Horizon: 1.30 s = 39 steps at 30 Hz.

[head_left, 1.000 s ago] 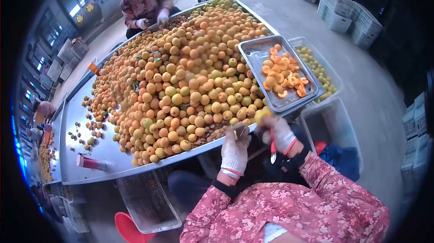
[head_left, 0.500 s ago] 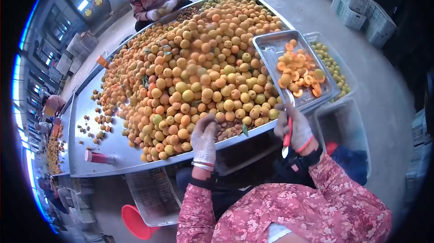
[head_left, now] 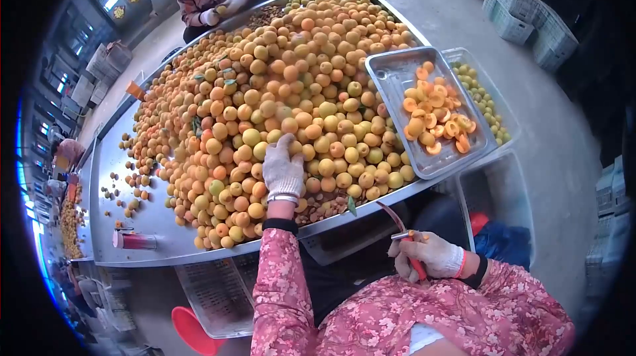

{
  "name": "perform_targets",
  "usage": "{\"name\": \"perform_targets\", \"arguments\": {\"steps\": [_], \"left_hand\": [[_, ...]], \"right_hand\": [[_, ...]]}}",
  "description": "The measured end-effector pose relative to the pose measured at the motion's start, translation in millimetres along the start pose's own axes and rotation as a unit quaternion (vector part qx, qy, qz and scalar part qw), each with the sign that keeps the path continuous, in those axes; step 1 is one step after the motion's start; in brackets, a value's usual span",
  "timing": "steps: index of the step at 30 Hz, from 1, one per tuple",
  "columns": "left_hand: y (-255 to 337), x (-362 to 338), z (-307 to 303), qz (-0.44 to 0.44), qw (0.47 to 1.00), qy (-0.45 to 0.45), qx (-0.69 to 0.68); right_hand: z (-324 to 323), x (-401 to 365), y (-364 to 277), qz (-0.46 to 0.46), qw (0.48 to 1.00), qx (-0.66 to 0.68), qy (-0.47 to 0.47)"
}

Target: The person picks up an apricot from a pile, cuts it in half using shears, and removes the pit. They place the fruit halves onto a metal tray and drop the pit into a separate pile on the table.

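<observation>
Apricots [head_left: 311, 91] lay heaped directly under our left hand [head_left: 283, 169], fingers curled onto them, grip hidden; our right hand [head_left: 427, 258], well back, clenched the knife [head_left: 399, 235], blade aimed fruitward.

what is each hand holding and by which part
The right hand grips a curved-bladed knife by its red handle. The left hand lies on the heap of orange apricots; a grasp cannot be told.

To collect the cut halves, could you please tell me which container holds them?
The metal tray: it holds orange halves, while the crate beside it holds whole green fruit.
</observation>
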<state>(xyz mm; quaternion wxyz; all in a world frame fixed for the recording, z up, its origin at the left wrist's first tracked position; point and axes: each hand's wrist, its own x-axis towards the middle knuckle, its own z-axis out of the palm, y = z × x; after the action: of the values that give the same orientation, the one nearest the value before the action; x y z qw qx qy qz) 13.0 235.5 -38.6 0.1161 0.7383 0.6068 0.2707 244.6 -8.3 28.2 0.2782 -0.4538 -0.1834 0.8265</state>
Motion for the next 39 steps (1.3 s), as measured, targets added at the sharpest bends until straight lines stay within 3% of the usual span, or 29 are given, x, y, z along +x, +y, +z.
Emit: {"name": "perform_targets", "arguments": {"steps": [2,4,5,6,7,8,10,12,14,18,20,22,23,24,26,27,30,32,33,34,36,37,39], "left_hand": [[-2.3,-0.9,-0.3,-0.005,1.0,-0.009,-0.013],[-10.1,-7.1,2.0,0.006,0.994,0.038,-0.107],[-12.7,-12.6,1.8,-0.048,0.96,0.007,-0.275],[-7.9,-22.0,-7.0,-0.047,0.961,0.007,-0.272],[3.2,-34.6,-22.5,-0.123,0.856,-0.055,-0.498],[13.9,-47.5,-35.2,-0.192,0.689,-0.112,-0.689],[31.6,-74.0,-45.0,-0.174,0.517,-0.14,-0.827],[42.3,-94.9,-48.1,-0.215,0.431,-0.123,-0.868],[37.1,-114.5,-39.8,-0.19,0.393,-0.139,-0.889],[52.4,-146.2,-49.9,-0.193,0.446,-0.133,-0.864],[58.6,-158.8,-56.1,-0.24,0.426,-0.108,-0.866],[54.6,-170.5,-53.9,-0.185,0.516,-0.114,-0.829],[52.8,-177.5,-55.1,-0.175,0.586,-0.111,-0.784],[56.8,-182.2,-57.4,-0.174,0.585,-0.11,-0.785],[71.5,-192.0,-63.2,-0.17,0.634,-0.11,-0.747],[74.9,-199.1,-64.5,-0.222,0.552,-0.126,-0.794],[80.5,-208.5,-71.6,-0.165,0.54,-0.143,-0.813],[84.0,-211.1,-80.7,-0.15,0.551,-0.167,-0.804],[79.9,-213.5,-77.0,-0.157,0.583,-0.173,-0.778],[77.1,-215.0,-74.4,-0.163,0.615,-0.179,-0.751],[75.9,-216.2,-71.3,-0.172,0.62,-0.166,-0.748],[75.0,-218.0,-69.3,-0.177,0.626,-0.152,-0.744],[70.8,-221.5,-64.4,-0.184,0.633,-0.138,-0.739]], "right_hand": [[-5.4,5.7,5.2,-0.045,0.995,0.028,0.085],[-2.0,4.2,-12.1,-0.078,0.983,-0.071,0.153],[-3.9,10.2,-13.3,-0.115,0.972,-0.098,0.181],[-6.8,18.6,-12.5,-0.151,0.958,-0.125,0.208],[-5.3,24.2,-15.9,-0.166,0.951,-0.139,0.222],[2.7,21.3,-23.3,-0.16,0.947,-0.155,0.232],[16.2,24.8,-27.5,-0.185,0.942,-0.184,0.214],[22.2,39.3,-17.1,-0.268,0.93,-0.187,0.166],[29.5,50.0,-10.1,-0.35,0.9,-0.228,0.126],[46.9,57.5,3.5,-0.395,0.855,-0.303,0.148],[52.9,59.1,12.3,-0.414,0.838,-0.326,0.143],[57.6,59.8,19.4,-0.452,0.781,-0.395,0.171],[62.2,58.6,21.6,-0.452,0.78,-0.397,0.17],[68.3,57.1,23.6,-0.471,0.763,-0.408,0.173],[75.4,56.6,27.6,-0.489,0.743,-0.421,0.177],[76.1,58.1,30.1,-0.481,0.747,-0.417,0.193],[59.6,66.9,41.0,-0.489,0.73,-0.421,0.225],[54.4,63.9,41.8,-0.493,0.797,-0.312,0.157],[61.7,46.8,35.1,-0.376,0.878,-0.262,0.142],[61.6,42.7,35.5,-0.375,0.877,-0.264,0.141],[60.2,37.9,36.9,-0.267,0.938,-0.184,0.126],[58.6,35.8,39.3,-0.266,0.938,-0.185,0.126],[57.4,33.2,46.3,-0.413,0.815,-0.378,0.15]]}}
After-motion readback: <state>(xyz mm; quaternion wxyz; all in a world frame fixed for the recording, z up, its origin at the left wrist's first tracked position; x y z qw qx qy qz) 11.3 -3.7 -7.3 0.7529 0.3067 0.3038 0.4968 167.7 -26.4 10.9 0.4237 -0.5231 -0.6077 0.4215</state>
